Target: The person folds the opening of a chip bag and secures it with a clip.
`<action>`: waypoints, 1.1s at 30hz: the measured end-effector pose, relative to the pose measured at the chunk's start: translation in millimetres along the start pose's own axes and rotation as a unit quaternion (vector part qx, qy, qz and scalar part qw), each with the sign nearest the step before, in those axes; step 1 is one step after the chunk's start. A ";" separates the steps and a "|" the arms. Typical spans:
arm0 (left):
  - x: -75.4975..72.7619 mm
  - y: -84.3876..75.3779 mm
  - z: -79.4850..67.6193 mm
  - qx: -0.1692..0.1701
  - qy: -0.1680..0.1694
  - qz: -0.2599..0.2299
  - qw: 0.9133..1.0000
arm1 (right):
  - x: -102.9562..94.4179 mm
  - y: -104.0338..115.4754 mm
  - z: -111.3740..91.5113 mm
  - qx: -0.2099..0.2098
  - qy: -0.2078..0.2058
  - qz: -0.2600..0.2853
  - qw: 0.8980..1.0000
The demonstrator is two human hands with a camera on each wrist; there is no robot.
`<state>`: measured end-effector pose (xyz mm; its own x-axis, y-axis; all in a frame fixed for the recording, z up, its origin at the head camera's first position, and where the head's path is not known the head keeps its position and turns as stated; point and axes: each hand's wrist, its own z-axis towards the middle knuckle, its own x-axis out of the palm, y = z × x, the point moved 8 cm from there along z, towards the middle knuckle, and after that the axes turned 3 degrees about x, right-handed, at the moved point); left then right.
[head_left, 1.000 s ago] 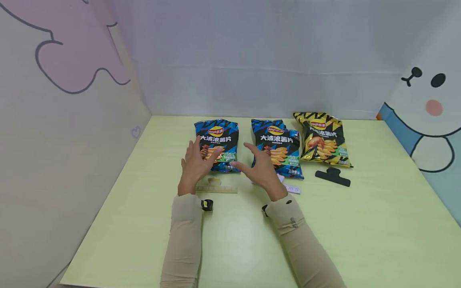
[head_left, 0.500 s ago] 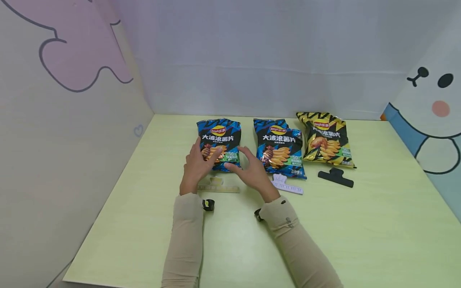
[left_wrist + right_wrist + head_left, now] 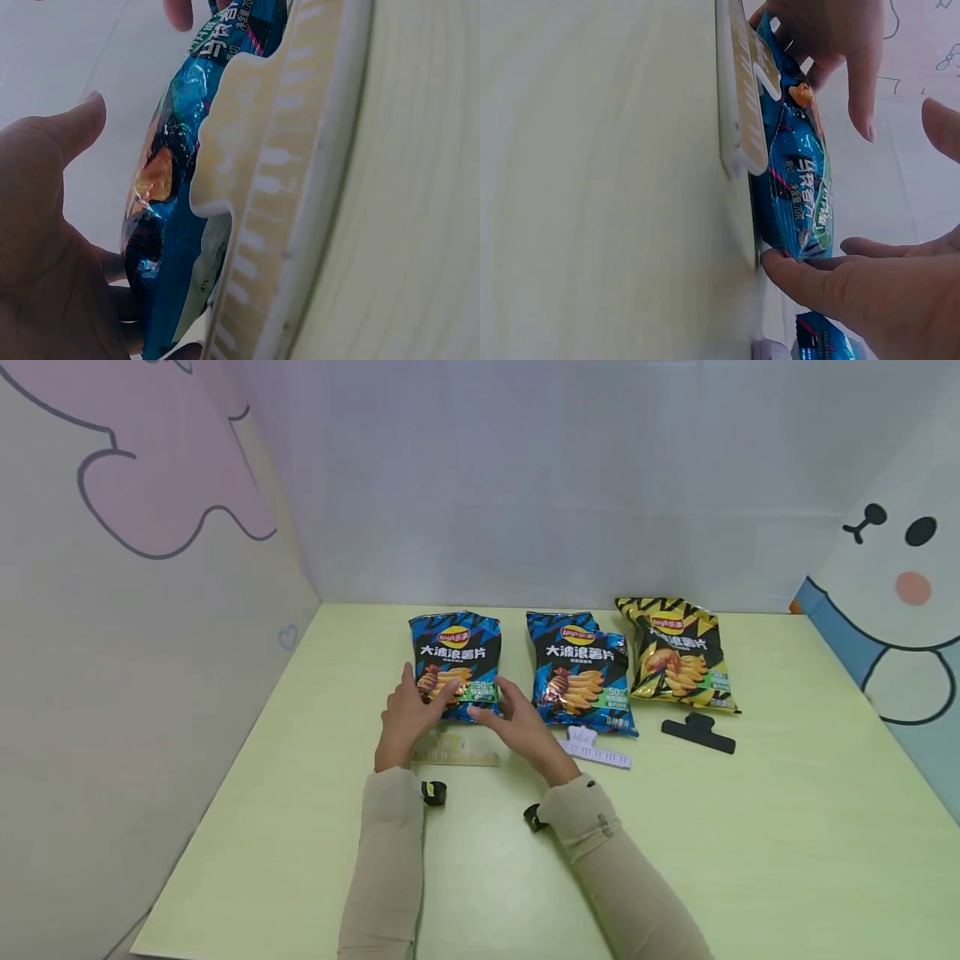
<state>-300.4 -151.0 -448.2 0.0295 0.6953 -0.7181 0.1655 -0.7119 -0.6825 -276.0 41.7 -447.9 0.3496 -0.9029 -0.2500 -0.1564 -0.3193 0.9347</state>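
A blue and black bag of potato chips (image 3: 456, 647) lies on the table between my two hands. My left hand (image 3: 411, 718) is at its left edge, the fingers along and partly behind that side, the thumb raised apart over the front. At the lower right edge, fingers of my right hand (image 3: 877, 292) touch the bag, with the thumb clear of it. Both hands have loosely extended fingers; neither thumb pinches the bag. Just in front of the bag lies a pale yellow ruler-shaped clip (image 3: 465, 759), large in the left wrist view.
Right of my hands lies another blue chip bag (image 3: 577, 672), with a lilac clip (image 3: 603, 755) in front. Beyond it are a yellow chip bag (image 3: 678, 652) and a black clip (image 3: 699, 734). Walls (image 3: 570, 485) enclose the table (image 3: 750, 843) at the back and sides.
My right hand has moved left, from beside the second blue bag to the right edge of the left one. My left hand has shifted slightly down along its edge. The bag looks unmoved.
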 end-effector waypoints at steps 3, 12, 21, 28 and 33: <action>3.0 9.6 2.7 -0.012 0.001 -0.018 1.000 | 3.0 -6.4 3.1 0.011 0.013 0.032 0.999; -2.9 23.3 10.0 -0.074 0.020 -0.098 0.992 | -0.7 -4.4 9.8 0.034 0.006 0.106 0.994; 5.0 21.9 15.9 -0.068 0.038 -0.158 0.984 | -6.0 -9.8 16.8 0.041 -0.011 0.158 0.987; 2.0 15.2 12.0 -0.055 0.029 -0.192 0.979 | -13.4 -4.6 14.0 0.022 -0.045 0.174 0.984; -4.3 2.8 10.4 -0.028 0.014 -0.241 0.970 | -23.4 3.4 8.2 0.010 -0.073 0.179 0.981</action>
<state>-310.3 -157.0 -448.4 -0.0379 0.9493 -0.3120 0.2207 -0.2965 -0.9292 -292.3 59.4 -440.9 0.1320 -0.9895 0.0590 -0.2633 0.0224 0.9645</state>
